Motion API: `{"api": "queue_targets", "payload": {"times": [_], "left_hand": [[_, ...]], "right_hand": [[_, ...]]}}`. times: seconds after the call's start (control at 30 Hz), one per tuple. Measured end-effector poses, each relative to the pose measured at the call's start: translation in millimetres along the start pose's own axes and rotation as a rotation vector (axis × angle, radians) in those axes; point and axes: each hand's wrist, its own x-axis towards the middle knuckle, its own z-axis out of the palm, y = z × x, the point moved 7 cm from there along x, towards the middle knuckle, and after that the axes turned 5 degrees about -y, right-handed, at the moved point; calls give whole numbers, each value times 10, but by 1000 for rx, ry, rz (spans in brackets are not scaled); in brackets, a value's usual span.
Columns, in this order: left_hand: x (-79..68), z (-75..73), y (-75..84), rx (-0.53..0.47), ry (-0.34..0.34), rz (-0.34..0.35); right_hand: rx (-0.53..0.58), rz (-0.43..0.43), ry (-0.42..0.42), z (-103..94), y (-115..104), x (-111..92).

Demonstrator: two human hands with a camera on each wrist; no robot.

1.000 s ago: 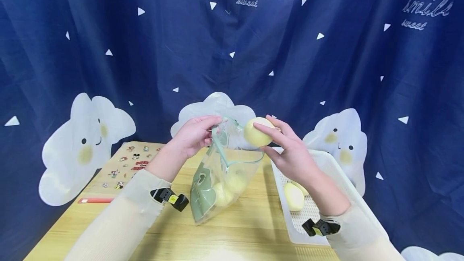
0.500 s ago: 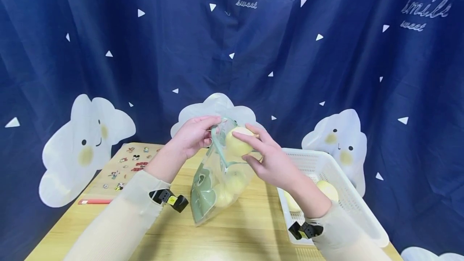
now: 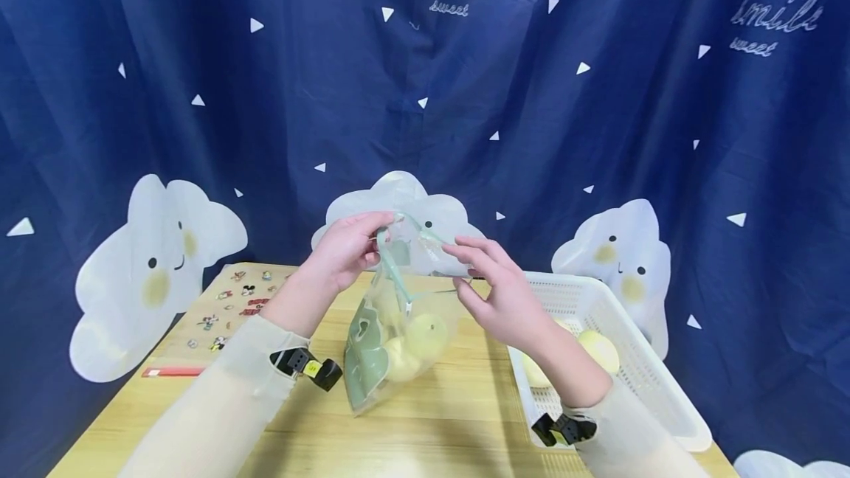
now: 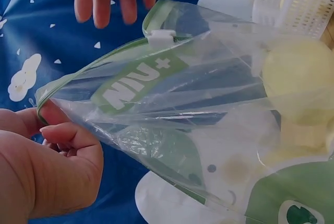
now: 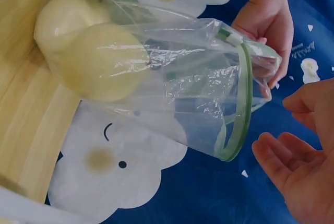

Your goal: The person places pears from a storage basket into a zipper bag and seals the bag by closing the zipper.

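- Head view: left hand (image 3: 341, 249), on the left, pinches the upper edge of a clear zip bag (image 3: 398, 316) between thumb and curled fingers, holding it up over the wooden table (image 3: 451, 434). At least two pieces of yellow fruit (image 3: 428, 334) lie together low inside the bag, beside its green printed patch (image 3: 367, 360). Whether the bag's bottom touches the table, I cannot tell.
- Also in the head view, the right hand (image 3: 498, 290) is at the other side of the bag's mouth, fingers stretched out and thumb apart. Under the right forearm is a white basket (image 3: 654, 375) with more fruit (image 3: 599, 350), partly hidden. A flat pouch with cartoon figures (image 3: 229, 308) lies on the table at the left, near a blue curtain (image 3: 425, 57) with white clouds.
- Left wrist view: thumb and fingers of the left hand nip one corner of the zip edge. A white slider (image 4: 160, 37) sits on that edge, near the right hand's fingertips, which point down, slightly spread. White letters stand on a green label (image 4: 136, 84).
- Right wrist view: the right hand is relaxed and spread, just outside the gaping mouth, while two pieces of fruit press together at the bag's far end.
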Motion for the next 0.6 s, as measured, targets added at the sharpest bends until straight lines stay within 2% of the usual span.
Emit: {"api": "queue_targets", "payload": {"times": [0.17,0.3,0.6], "left_hand": [[26,8,-43,0,-9,-17],[30,34,-51,1,-12,-21],[34,61,-71,5,-7,-24]], "right_hand": [[-10,70,-20,-50,73,-134],[-5,118,-46,-17,82,-223],[-48,166,-194,330,-33,-304]]}}
